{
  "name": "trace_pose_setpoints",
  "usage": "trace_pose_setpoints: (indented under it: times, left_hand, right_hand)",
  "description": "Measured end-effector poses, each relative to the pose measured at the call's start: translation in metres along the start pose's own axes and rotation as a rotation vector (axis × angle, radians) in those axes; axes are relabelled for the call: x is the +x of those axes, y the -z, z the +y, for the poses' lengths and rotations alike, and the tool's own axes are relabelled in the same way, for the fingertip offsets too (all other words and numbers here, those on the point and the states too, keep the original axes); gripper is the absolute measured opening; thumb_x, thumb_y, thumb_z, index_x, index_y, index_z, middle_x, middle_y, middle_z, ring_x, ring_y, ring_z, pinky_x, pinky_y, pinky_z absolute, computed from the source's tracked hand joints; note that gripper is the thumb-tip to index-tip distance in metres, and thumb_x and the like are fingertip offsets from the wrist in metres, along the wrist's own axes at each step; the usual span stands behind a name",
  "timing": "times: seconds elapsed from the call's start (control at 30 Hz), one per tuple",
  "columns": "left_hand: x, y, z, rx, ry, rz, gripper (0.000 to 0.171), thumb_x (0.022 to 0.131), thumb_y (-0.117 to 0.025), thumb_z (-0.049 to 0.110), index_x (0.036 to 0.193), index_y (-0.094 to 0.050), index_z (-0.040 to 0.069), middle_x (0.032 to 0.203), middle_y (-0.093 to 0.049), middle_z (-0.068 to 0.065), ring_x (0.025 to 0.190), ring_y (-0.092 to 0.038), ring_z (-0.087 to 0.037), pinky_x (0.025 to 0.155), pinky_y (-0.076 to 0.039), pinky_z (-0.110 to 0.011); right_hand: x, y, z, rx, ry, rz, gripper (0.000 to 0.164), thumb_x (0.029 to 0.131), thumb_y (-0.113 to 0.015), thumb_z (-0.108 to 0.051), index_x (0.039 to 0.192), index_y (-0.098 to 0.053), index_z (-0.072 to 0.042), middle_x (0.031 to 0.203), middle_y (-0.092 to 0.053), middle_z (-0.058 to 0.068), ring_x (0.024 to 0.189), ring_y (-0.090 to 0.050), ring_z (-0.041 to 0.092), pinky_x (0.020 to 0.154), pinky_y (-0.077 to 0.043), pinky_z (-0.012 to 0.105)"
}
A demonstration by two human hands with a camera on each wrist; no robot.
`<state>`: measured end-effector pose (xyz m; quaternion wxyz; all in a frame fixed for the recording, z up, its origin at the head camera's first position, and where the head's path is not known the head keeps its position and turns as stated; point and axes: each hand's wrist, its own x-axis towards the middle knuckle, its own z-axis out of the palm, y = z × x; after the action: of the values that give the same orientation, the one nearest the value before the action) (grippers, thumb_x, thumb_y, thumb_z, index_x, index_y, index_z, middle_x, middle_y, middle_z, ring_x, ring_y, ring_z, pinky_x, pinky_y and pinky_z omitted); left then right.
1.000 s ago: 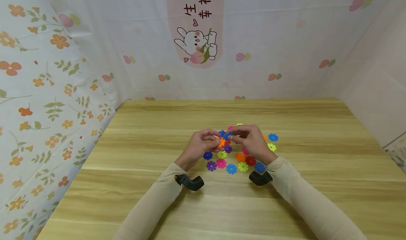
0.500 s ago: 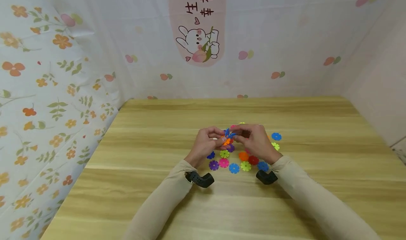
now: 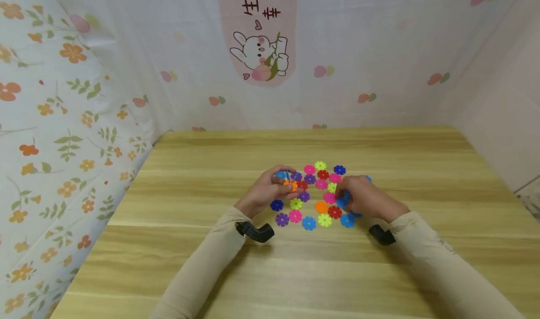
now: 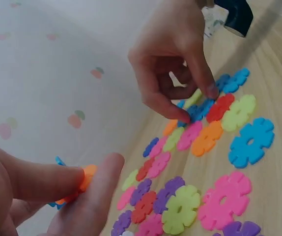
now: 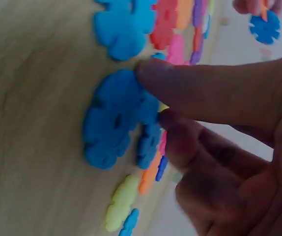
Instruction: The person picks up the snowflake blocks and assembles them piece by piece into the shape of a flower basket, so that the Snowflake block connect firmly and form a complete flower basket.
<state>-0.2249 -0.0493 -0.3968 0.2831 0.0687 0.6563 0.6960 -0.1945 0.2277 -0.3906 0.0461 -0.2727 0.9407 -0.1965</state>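
"Discs (image 3: 309, 223) crowd the frame just right of centre; which ones are with the fingers?"

"Near the centre, the left hand (image 3: 266, 191) pinches an orange disc (image 4: 88, 177) between thumb and finger; one blue disc (image 5: 265, 28) seems joined to it. More to the right, the right hand (image 3: 369, 197) has thumb and forefinger curved at other blue pieces (image 5: 112, 118); whether they pinch, I cannot tell."

"How will they handle?"

"I judge light, stiff plastic, rather slippery. Better to hold by the notched rim."

"And the room?"

"Narrow among neighbours. The table (image 3: 270, 281) has its far edge well apart, above; wider bare wood lies lower centre."
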Motion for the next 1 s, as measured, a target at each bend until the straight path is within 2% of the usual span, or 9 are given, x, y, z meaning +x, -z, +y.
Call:
trace_pose_setpoints:
  times: [0.13,0.33,0.43,0.6,0.7,0.87,1.0]
  left_hand:
    - [-0.001,-0.001,0.002,-0.003,-0.016,0.011,0.047,0.098,-0.052,-0.009,0.143,-0.046,0.005,0.152,-0.034,-0.028,0.115,-0.069,-0.037,0.09,-0.059,-0.035]
    - [-0.004,0.002,0.003,-0.017,-0.053,-0.002,0.055,0.099,-0.049,-0.01,0.144,-0.047,0.02,0.16,-0.023,-0.03,0.109,-0.073,-0.03,0.09,-0.059,-0.035]
    - [-0.005,0.004,0.003,-0.008,-0.055,-0.003,0.054,0.099,-0.048,-0.01,0.142,-0.051,0.022,0.162,-0.021,-0.027,0.108,-0.074,-0.03,0.09,-0.059,-0.036]
    - [-0.004,0.004,0.0,0.005,-0.055,-0.039,0.051,0.1,-0.048,-0.007,0.146,-0.047,0.013,0.148,-0.039,-0.031,0.115,-0.069,-0.038,0.093,-0.058,-0.036]
    - [-0.004,0.003,-0.003,-0.009,-0.043,-0.054,0.052,0.1,-0.048,-0.007,0.149,-0.042,0.01,0.14,-0.046,-0.032,0.118,-0.067,-0.04,0.094,-0.058,-0.035]
    - [-0.005,0.002,-0.007,-0.038,-0.024,-0.048,0.056,0.097,-0.051,-0.009,0.149,-0.042,0.009,0.141,-0.046,-0.031,0.119,-0.067,-0.038,0.096,-0.057,-0.036]
    - [-0.006,0.001,-0.008,-0.029,-0.037,-0.056,0.06,0.094,-0.053,-0.012,0.148,-0.043,0.009,0.142,-0.044,-0.03,0.117,-0.069,-0.034,0.091,-0.059,-0.031]
  right_hand:
    - [0.001,-0.004,0.003,-0.025,0.029,0.013,0.025,0.071,-0.082,0.007,0.092,-0.074,-0.005,0.091,-0.073,0.006,0.076,-0.062,0.016,0.067,-0.058,0.029]
    - [0.002,-0.002,0.006,-0.064,0.048,-0.016,0.024,0.073,-0.084,0.003,0.094,-0.077,-0.002,0.092,-0.072,0.007,0.079,-0.062,0.017,0.07,-0.058,0.03]
    - [0.003,-0.002,0.007,-0.063,0.03,-0.03,0.021,0.074,-0.085,0.0,0.092,-0.076,-0.004,0.09,-0.07,0.006,0.078,-0.06,0.015,0.069,-0.058,0.028]
    - [0.006,-0.003,0.008,-0.03,-0.024,-0.052,0.025,0.074,-0.086,-0.002,0.09,-0.068,-0.008,0.088,-0.067,0.003,0.076,-0.055,0.014,0.069,-0.055,0.027]
    - [0.007,-0.003,0.007,-0.007,-0.04,-0.067,0.028,0.073,-0.086,-0.002,0.09,-0.066,-0.01,0.088,-0.067,0.002,0.076,-0.055,0.014,0.071,-0.056,0.029]
    - [0.007,-0.003,0.007,-0.009,-0.052,-0.029,0.027,0.073,-0.084,0.002,0.092,-0.068,-0.01,0.089,-0.069,0.002,0.079,-0.059,0.016,0.075,-0.06,0.036]
    - [0.007,-0.002,0.007,0.013,-0.073,0.007,0.024,0.076,-0.079,0.006,0.095,-0.072,-0.008,0.09,-0.071,0.003,0.08,-0.06,0.017,0.077,-0.06,0.038]
